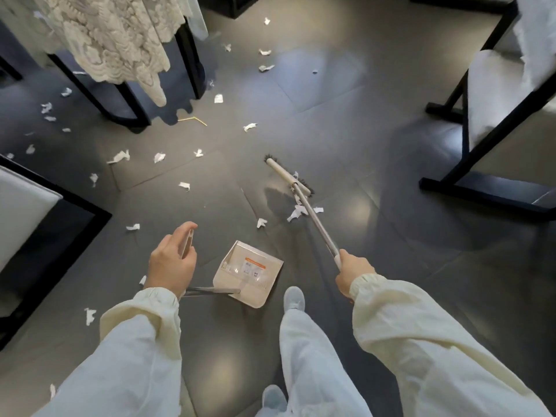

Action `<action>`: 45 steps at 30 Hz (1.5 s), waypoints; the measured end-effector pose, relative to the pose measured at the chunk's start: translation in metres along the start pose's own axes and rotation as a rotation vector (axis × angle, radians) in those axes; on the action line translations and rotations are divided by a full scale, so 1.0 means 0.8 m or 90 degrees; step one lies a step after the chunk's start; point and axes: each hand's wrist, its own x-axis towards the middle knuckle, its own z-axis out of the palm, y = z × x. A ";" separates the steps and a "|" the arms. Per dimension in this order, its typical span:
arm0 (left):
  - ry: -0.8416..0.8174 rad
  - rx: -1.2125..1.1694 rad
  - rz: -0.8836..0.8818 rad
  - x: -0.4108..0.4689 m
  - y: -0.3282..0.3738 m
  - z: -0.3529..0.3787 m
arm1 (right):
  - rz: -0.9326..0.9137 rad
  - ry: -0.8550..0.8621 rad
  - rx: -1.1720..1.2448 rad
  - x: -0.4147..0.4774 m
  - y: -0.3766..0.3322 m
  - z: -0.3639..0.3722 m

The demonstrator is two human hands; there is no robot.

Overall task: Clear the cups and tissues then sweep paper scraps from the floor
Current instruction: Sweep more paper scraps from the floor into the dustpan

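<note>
My right hand (353, 273) grips the top of a broom's silver handle (319, 225). The broom head (287, 176) rests on the dark tiled floor ahead, with a small heap of white paper scraps (296, 212) just in front of its bristles. My left hand (173, 261) grips the upright handle of a white dustpan (249, 273), which stands on the floor between my hands, its mouth facing the broom. Several more paper scraps (159, 157) lie scattered across the floor to the left and farther ahead. No cups are in view.
A table with a lace cloth (120, 40) and black legs stands at the upper left, with a yellow straw (194, 119) near its foot. A black-framed chair (493, 103) stands at the right, a white-cushioned seat (21, 212) at the left. My feet (294, 297) are beside the dustpan.
</note>
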 end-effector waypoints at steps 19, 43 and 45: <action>-0.035 0.036 0.052 0.208 0.065 0.044 | 0.058 -0.123 0.103 0.197 -0.071 -0.122; -0.063 0.026 0.110 0.170 0.031 0.005 | 0.026 -0.210 0.265 0.052 -0.086 -0.108; -0.056 0.036 0.098 0.161 0.021 0.000 | 0.032 -0.181 0.255 0.066 -0.090 -0.106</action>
